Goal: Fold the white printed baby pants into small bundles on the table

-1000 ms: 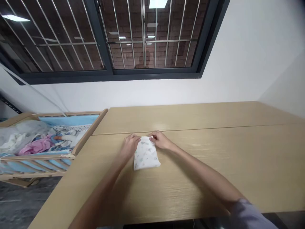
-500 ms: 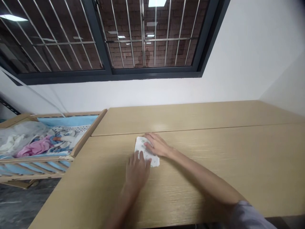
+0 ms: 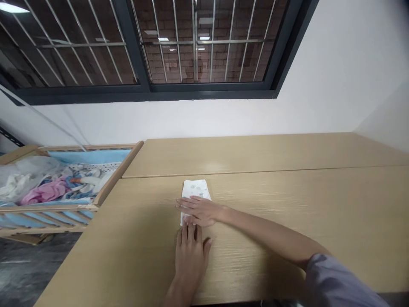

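A small folded white cloth (image 3: 195,190) with a faint coloured print lies on the light wooden table (image 3: 287,200), near its middle. My right hand (image 3: 200,211) lies flat across the cloth's near half, fingers stretched out to the left. My left hand (image 3: 191,252) rests flat on the table just in front of the cloth, fingers pointing away from me, its fingertips at the cloth's near edge. Neither hand grips anything.
A wooden crib (image 3: 105,187) with blue lining stands against the table's left side, holding a heap of pink, white and blue clothes (image 3: 47,187). A white wall and a barred dark-framed window (image 3: 143,51) lie behind the table.
Both hands slid from the cloth's far end toward me. My right hand now covers the near half; my left hand has come off the cloth onto the table in front.
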Demonstrator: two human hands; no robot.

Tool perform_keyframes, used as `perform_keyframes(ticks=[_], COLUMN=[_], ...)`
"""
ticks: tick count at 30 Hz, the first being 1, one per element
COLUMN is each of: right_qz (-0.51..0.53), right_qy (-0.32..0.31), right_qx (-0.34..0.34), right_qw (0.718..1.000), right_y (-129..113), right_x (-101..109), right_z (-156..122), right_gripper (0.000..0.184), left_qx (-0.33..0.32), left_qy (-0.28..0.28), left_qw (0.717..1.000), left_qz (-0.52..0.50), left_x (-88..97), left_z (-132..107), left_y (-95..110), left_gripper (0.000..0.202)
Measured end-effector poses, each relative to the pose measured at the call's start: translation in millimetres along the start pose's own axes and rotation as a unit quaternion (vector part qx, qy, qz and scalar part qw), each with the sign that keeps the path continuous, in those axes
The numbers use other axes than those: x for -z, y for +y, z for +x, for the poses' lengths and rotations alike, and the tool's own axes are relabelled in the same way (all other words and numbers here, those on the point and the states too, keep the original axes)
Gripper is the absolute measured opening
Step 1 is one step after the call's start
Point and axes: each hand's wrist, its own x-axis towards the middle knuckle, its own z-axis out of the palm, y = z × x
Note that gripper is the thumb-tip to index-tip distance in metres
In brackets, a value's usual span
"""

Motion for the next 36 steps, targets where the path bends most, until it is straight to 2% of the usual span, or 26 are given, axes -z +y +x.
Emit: perform_keyframes(ticks=[4,8,13,18,21,24,27,29,33,36], right_qz=[-0.025,-0.033,-0.039,0.001,-0.006,-0.035,-0.069,-0.092,-0.112,-0.121], right_qy=[0.033,0.037,0.048,0.074,0.111,0.104,0.086,0.095,0.158,0.201], right_qx=[-0.055,-0.079,-0.079,-0.095,-0.102,-0.084,-0.069,-0.069,-0.082,-0.088], right_qw=[0.998,0.996,0.995,0.993,0.989,0.990,0.992,0.989,0.978,0.968], right_y=[30.3,57.6,68.4,44.3,14.4,-13.8,-28.8,-31.1,-28.7,-32.6], right_x=[11.2,23.4,29.5,43.3,53.0,53.2,40.9,28.4,4.7,-3.1], right_z=[9.8,19.7,25.4,7.6,-17.3,-45.7,-70.8,-83.2,-94.8,-94.8], right_gripper=[0.064,0.066,0.067,0.068,0.063,0.046,0.037,0.031,0.024,0.024], left_qx=[0.002,0.002,0.014,0.012,-0.003,-0.018,-0.040,-0.052,-0.075,-0.083], left_qy=[0.003,0.005,0.003,-0.027,-0.074,-0.099,-0.119,-0.127,-0.113,-0.094], left_qw=[1.000,1.000,1.000,0.999,0.992,0.979,0.975,0.975,0.978,0.982], left_qz=[0.026,0.029,0.011,-0.026,-0.105,-0.176,-0.184,-0.173,-0.159,-0.141], left_x=[-1.8,-1.4,2.0,11.4,22.5,30.8,31.0,27.5,18.9,16.9], left_z=[0.3,-0.2,2.2,12.7,23.6,32.5,36.3,37.2,38.5,37.9], left_y=[1.5,2.3,5.7,-4.8,-27.8,-54.5,-72.7,-78.8,-82.4,-81.2], left_gripper=[0.050,0.049,0.048,0.039,0.029,0.028,0.029,0.029,0.030,0.030])
